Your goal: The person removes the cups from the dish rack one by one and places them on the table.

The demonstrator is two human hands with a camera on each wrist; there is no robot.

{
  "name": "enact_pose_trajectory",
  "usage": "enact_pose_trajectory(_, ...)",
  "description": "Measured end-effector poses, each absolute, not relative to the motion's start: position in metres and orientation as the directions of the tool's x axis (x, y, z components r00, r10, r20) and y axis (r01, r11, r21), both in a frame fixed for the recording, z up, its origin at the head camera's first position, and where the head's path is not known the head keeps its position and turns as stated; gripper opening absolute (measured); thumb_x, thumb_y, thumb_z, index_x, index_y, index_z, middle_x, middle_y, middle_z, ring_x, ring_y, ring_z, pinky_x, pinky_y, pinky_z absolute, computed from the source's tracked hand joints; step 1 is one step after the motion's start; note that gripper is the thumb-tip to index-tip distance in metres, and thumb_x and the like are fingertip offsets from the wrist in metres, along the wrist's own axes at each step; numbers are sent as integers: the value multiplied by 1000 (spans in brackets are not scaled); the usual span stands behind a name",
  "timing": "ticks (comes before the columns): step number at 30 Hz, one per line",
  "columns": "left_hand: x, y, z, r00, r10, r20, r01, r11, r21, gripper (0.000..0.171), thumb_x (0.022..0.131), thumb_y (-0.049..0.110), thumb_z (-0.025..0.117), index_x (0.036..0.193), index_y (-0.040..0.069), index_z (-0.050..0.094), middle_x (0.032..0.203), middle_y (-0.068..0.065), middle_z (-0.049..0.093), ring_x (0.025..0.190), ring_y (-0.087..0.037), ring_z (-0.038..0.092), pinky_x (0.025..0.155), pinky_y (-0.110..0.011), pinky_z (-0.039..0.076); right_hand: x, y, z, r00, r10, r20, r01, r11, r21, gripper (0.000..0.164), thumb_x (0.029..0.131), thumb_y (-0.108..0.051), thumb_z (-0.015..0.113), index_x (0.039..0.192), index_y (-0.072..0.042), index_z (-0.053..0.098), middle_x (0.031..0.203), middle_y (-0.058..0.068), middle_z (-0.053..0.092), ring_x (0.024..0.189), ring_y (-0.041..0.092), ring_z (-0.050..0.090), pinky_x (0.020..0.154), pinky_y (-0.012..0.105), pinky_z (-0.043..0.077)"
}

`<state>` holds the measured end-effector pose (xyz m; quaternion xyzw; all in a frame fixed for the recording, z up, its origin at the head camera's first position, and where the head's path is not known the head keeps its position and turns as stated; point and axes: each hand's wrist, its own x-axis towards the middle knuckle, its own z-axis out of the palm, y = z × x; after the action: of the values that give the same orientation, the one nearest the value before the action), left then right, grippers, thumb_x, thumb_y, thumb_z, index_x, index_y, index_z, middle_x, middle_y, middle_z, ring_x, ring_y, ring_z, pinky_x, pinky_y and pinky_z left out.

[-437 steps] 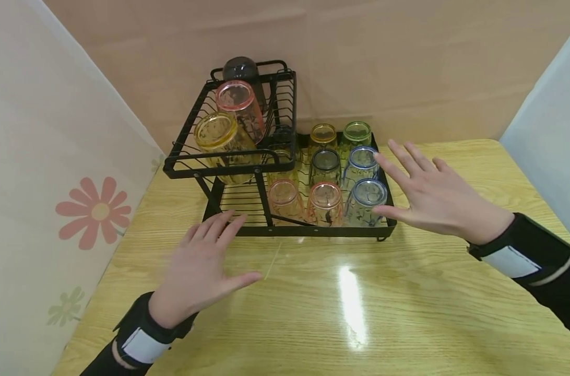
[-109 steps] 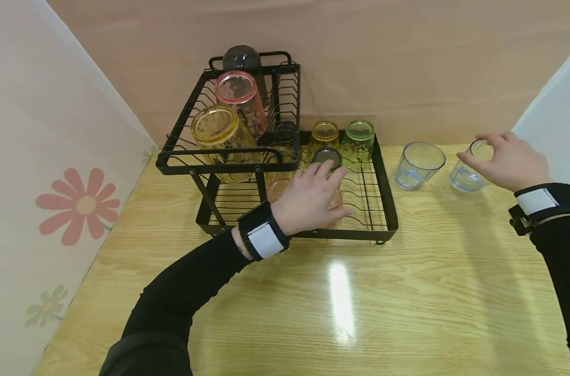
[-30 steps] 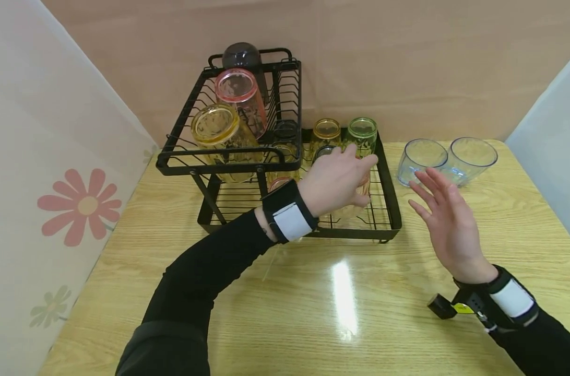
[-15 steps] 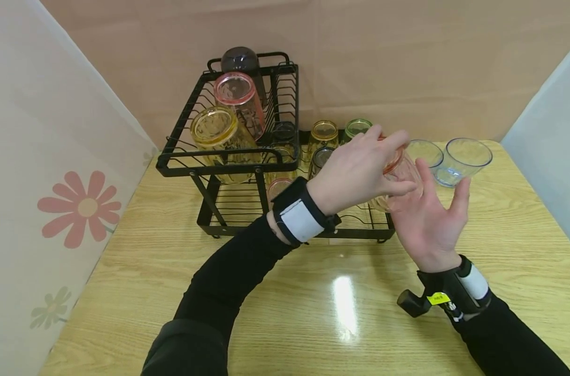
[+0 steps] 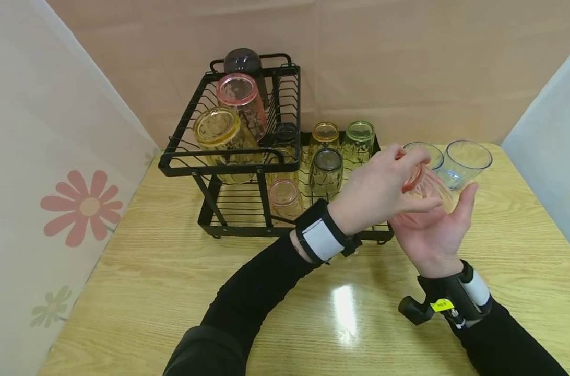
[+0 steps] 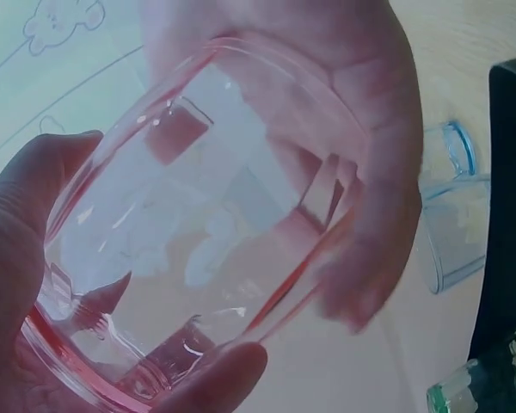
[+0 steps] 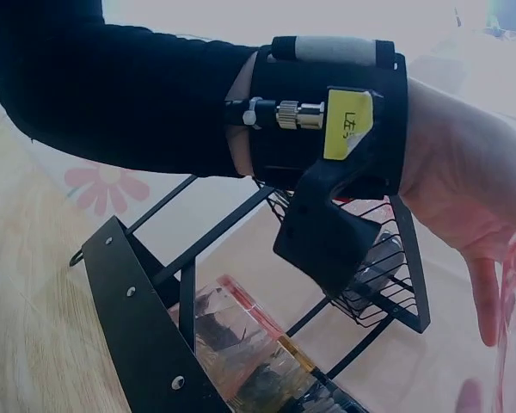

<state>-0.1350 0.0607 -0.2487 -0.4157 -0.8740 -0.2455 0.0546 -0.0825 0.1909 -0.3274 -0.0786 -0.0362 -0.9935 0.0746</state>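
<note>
A clear pink drinking glass (image 5: pixel 426 183) is up in the air to the right of the black dish rack (image 5: pixel 381 230). My left hand (image 5: pixel 376 190) grips it near its base, with its mouth tipped toward the right hand. My right hand (image 5: pixel 430 237) is palm up at the glass, its thumb out and apart from it; its other fingers are partly hidden in the head view. In the left wrist view the pink glass (image 6: pixel 198 241) lies between both hands, and the right hand's fingers (image 6: pixel 387 198) lie along its rim. Two blue-rimmed glasses (image 5: pixel 465 162) stand upright behind the hands.
The rack's lower tier holds several upturned glasses: a dark glass (image 5: pixel 325 172), a green glass (image 5: pixel 358 141), an amber glass (image 5: pixel 324 138) and a pink glass (image 5: pixel 286 201). Large yellow (image 5: pixel 226 146), pink (image 5: pixel 242 104) and dark (image 5: pixel 245 62) glasses stand on the upper tier.
Both blue glasses have gone from the rack to the table at right. The left hand has lifted a pink glass from the front row rightward, and the right hand has come up to it.
</note>
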Motion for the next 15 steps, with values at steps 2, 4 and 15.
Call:
enact_pose_trajectory(2,-133,63,-250,-642,703,307,760,531,373,65,82,54,72,133,19,52,100,1,45,77,-7,48,54,-17,42,-82,192,-327,-985,-105,134,109,-994,22,72,94,-56,49,149,-12,36,149,8,41,133,28,40,105,47,33)
enact_pose_trajectory(4,-132,66,-251,-636,707,309,765,524,376,64,83,54,71,133,18,51,102,1,45,79,-8,47,55,-17,42,-81,193,-327,-992,-62,110,60,-998,-21,61,97,-48,48,144,-10,41,141,11,48,124,29,48,97,47,41)
enact_pose_trajectory(15,-135,67,-274,-520,808,278,843,433,319,74,89,53,63,147,15,37,127,-3,49,97,-9,50,63,-17,46,-83,230,-332,-951,126,283,-292,-673,-680,37,98,-23,43,127,-1,52,111,12,62,97,22,60,76,32,52)
